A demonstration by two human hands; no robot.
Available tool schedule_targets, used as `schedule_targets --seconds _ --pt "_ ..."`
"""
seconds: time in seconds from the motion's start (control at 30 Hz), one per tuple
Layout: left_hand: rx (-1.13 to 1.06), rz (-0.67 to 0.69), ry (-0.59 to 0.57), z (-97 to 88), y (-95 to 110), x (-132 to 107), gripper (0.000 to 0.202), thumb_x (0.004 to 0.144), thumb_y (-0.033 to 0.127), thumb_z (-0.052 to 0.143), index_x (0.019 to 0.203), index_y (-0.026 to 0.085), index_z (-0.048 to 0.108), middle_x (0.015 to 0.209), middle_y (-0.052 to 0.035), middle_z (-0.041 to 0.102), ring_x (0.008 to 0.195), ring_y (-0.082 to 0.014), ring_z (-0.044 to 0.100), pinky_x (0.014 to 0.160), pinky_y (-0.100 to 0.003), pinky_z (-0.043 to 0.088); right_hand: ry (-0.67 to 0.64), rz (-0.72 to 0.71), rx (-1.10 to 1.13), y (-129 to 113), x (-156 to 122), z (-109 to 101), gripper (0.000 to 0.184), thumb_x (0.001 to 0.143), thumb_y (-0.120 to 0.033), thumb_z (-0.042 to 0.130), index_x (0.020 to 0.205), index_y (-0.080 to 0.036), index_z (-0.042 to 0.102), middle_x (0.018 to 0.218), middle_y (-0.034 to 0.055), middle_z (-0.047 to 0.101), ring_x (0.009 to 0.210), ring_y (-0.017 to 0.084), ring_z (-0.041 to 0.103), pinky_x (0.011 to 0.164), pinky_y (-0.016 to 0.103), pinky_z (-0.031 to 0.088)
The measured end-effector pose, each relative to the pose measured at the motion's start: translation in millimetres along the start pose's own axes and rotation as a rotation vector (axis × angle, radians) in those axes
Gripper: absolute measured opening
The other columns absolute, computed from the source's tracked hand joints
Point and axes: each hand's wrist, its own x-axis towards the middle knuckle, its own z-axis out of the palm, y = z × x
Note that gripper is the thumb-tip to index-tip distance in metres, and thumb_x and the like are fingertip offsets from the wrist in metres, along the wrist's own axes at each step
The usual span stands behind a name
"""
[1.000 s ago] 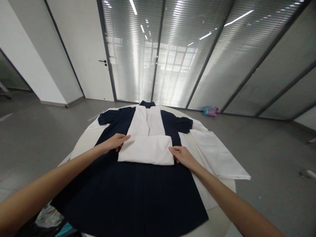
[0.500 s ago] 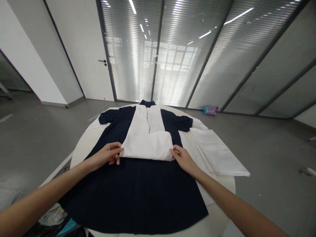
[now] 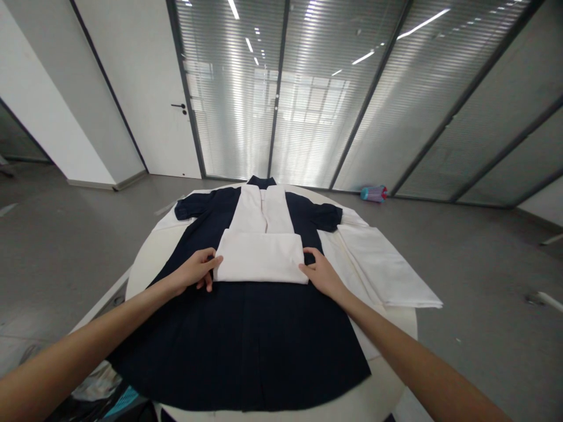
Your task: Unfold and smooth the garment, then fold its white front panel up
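Observation:
A dark navy short-sleeved dress (image 3: 246,340) lies flat on a round white table (image 3: 149,252), collar at the far side. On it rests a white garment (image 3: 261,246), its lower part folded up into a band. My left hand (image 3: 196,271) pinches the left end of that folded band. My right hand (image 3: 320,272) grips its right end, thumb on top.
A folded white cloth (image 3: 387,269) lies on the table's right side. A blue and pink object (image 3: 373,193) sits on the grey floor by the glass wall with blinds. Something dark with a teal bit (image 3: 118,401) shows beneath the table's near left edge.
Both hands have rolled the white garment's folded band further up, away from me, so the fold now lies higher on the navy dress.

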Motion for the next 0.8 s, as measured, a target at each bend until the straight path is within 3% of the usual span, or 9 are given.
schedule_targets --seconds 0.13,0.3,0.37,0.43,0.5,0.6,0.67,0.8 --pt "0.031 0.020 0.024 2.1 1 1 0.050 0.078 0.066 0.063 0.084 0.021 0.042 0.051 0.0084 0.050 0.038 -0.0175 0.062 0.029 -0.016 0.026 0.024 -0.003 0.029 1 3 0 0.068 0.086 -0.023 0.059 0.148 -0.016 0.031 0.070 -0.0014 0.067 0.066 0.020 0.068 0.065 0.029 0.049" --pt "0.078 0.015 0.066 0.6 -2 7 0.051 0.075 0.067 0.065 0.083 0.020 0.045 0.044 0.0079 0.047 0.034 -0.0152 0.055 0.029 -0.017 0.028 0.008 -0.030 -0.025 5 6 -4 0.074 0.081 -0.024 0.062 0.147 -0.014 0.031 0.060 -0.0067 0.058 0.059 0.019 0.063 0.065 0.030 0.048" --pt "0.061 -0.015 0.049 -5.7 -4 7 0.055 0.072 0.067 0.069 0.090 0.019 0.048 0.051 0.0048 0.054 0.041 -0.0177 0.061 0.033 -0.020 0.037 0.098 -0.116 -0.110 6 4 -4 0.069 0.081 -0.027 0.062 0.144 -0.015 0.038 0.067 -0.0042 0.059 0.063 0.019 0.062 0.067 0.032 0.049" --pt "0.101 -0.006 0.060 -13.6 -6 4 0.062 0.071 0.064 0.073 0.105 0.018 0.049 0.070 -0.0012 0.064 0.052 -0.0209 0.067 0.039 -0.025 0.047 0.247 -0.272 -0.201 4 0 -3 0.057 0.084 -0.030 0.059 0.138 -0.018 0.047 0.090 0.0042 0.063 0.077 0.020 0.064 0.075 0.036 0.052" --pt "0.252 0.121 0.175 -17.4 -3 -3 0.070 0.072 0.061 0.073 0.121 0.018 0.049 0.098 -0.0091 0.066 0.071 -0.0252 0.072 0.052 -0.034 0.056 0.343 -0.443 -0.307 -2 -4 2 0.048 0.090 -0.033 0.053 0.137 -0.021 0.052 0.118 0.0125 0.059 0.102 0.025 0.063 0.090 0.043 0.051" --pt "0.600 0.474 0.365 -4.2 10 -12 0.060 0.085 0.057 0.064 0.130 0.020 0.053 0.132 -0.0158 0.054 0.114 -0.0322 0.063 0.089 -0.048 0.056 0.259 -0.618 -0.503 -18 -6 12 0.052 0.098 -0.046 0.046 0.144 -0.022 0.049 0.147 0.0167 0.044 0.137 0.033 0.042 0.110 0.052 0.037" --pt "0.776 0.665 0.336 16.6 23 -12 0.048 0.095 0.052 0.053 0.132 0.021 0.057 0.144 -0.0150 0.048 0.133 -0.0334 0.049 0.108 -0.052 0.043 0.141 -0.655 -0.615 -31 -3 21 0.059 0.102 -0.053 0.036 0.149 -0.020 0.045 0.157 0.0165 0.035 0.148 0.034 0.026 0.117 0.056 0.026" --pt "0.976 0.848 0.135 53.4 37 13 0.049 0.104 0.046 0.039 0.144 0.021 0.051 0.153 -0.0132 0.044 0.148 -0.0319 0.029 0.119 -0.053 0.026 -0.051 -0.639 -0.712 -47 9 36 0.072 0.101 -0.063 0.022 0.155 -0.017 0.036 0.165 0.0148 0.020 0.153 0.035 0.011 0.121 0.060 0.012"
